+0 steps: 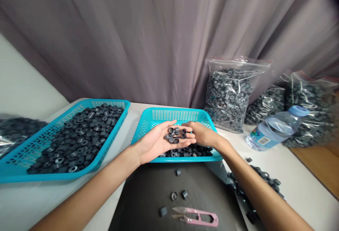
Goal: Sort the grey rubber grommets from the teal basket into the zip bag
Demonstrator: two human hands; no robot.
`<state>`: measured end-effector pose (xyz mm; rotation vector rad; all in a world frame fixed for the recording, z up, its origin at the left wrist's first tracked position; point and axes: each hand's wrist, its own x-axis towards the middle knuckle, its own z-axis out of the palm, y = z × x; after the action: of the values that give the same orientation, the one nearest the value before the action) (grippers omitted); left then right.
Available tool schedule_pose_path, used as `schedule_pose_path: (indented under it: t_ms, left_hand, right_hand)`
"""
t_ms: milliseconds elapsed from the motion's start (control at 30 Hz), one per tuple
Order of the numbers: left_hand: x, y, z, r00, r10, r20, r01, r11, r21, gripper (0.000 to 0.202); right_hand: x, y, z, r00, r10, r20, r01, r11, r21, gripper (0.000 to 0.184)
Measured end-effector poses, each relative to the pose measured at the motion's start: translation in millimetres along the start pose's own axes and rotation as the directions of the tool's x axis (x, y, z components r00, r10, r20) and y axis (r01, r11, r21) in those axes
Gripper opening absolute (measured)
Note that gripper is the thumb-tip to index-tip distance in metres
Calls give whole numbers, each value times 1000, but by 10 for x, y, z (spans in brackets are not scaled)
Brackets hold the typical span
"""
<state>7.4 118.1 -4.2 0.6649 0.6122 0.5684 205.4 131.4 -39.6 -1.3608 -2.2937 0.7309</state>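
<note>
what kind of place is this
Probably a small piecework bench for sorting parts: blue baskets holding dark rings, zip bags of the same rings, pink snips on a dark mat.

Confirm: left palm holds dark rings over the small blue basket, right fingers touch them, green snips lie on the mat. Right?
No: the snips are pink, not green, per the head view. The left hand holds rings over the basket, right hand touching them.
</note>
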Motion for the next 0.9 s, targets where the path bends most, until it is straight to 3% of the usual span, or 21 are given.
schedule_pose_path:
  t_ms: [233,567,733,900]
  left_hand:
    - [-19,16,31,1000,-3,-19,4,1000,23,39]
    - [-6,24,-8,1000,-10,-21,11,998,56,42]
    - [-11,34,28,997,-5,-82,9,999,53,40]
    - [-5,19,16,997,-4,-73,8,999,44,43]
  right_hand:
    - [18,-12,34,998,6,59,-8,999,39,13]
    - [-95,100,-406,984,166,66,-167,986,18,6]
    - [-96,111,-283,962,250,112,-243,967,-77,12]
    - [-48,105,-129,964,247,99,-237,967,-96,16]
